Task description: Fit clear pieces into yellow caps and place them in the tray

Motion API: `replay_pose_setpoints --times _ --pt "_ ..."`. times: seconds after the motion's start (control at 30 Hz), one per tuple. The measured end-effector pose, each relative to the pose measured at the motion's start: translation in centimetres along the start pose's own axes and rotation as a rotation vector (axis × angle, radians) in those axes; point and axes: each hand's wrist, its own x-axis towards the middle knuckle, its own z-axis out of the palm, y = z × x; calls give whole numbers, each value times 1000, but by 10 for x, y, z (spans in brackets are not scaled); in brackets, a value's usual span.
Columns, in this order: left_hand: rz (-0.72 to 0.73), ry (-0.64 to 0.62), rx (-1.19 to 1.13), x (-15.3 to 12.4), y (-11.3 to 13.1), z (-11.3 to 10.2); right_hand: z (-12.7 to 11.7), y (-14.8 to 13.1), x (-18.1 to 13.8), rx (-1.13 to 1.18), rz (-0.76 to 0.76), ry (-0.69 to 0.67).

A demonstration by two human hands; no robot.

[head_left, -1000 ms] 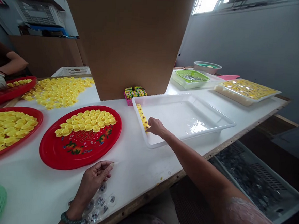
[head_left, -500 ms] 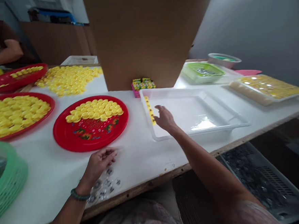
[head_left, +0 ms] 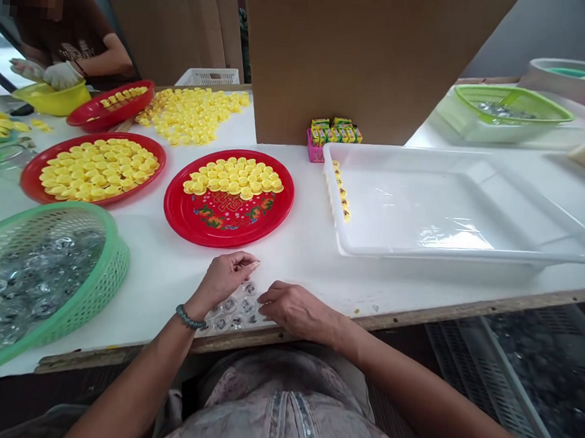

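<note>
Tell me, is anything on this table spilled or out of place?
Mostly tidy. One heap of yellow pieces lies loose on the white table behind the red trays, not on one. The small clear pieces between the left hand and the right hand lie close to the table's front edge.

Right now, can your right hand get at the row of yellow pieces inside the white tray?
Probably yes. The right hand rests on the clear pieces at the near edge; the yellow pieces line the left wall of the open white tray, with only bare tabletop between.
</note>
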Motion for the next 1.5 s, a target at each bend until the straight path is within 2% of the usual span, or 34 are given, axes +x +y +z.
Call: replay_pose_setpoints --times 0.07,0.13,0.27,0.33,0.47,0.63,0.73,0.9,0.97,1.2,1.27,1.3,1.37,1.4,1.43,1.5 --pt "-3 -8 48 -5 0 -4 0 4 -3 -37 30 7" --pt "4 -3 62 -8 2 -4 2 9 -4 26 124 99" --pt "23 -61 -4 -11 11 5 0 16 -1 438 426 432" --pt "34 -72 -79 -10 17 12 -5 20 4 689 506 547" --pt "32 48 -246 -9 24 24 -12 26 14 1009 513 685" --pt "-5 203 -314 -10 25 31 0 32 21 1278 474 766" --pt "-9 211 -309 -9 27 28 1 31 19 1181 490 768" --pt "-12 56 -270 3 34 14 0 29 12 549 369 754" --pt "-19 -9 -257 8 36 10 3 31 12 373 319 741" --pt "-71 -172 -228 22 43 8 11 35 18 189 334 768" --pt "-57 -248 -145 30 46 -1 11 35 18 168 364 796" --pt "-27 -238 -76 37 48 -10 11 36 19 158 382 817" --pt "40 -58 188 57 50 -37 13 36 19 138 414 859" --pt "72 117 360 70 51 -53 13 37 19 130 423 871" --pt "45 312 598 84 50 -72 14 38 20 124 428 874" --pt "8 459 748 112 46 -108 15 39 21 122 427 869"
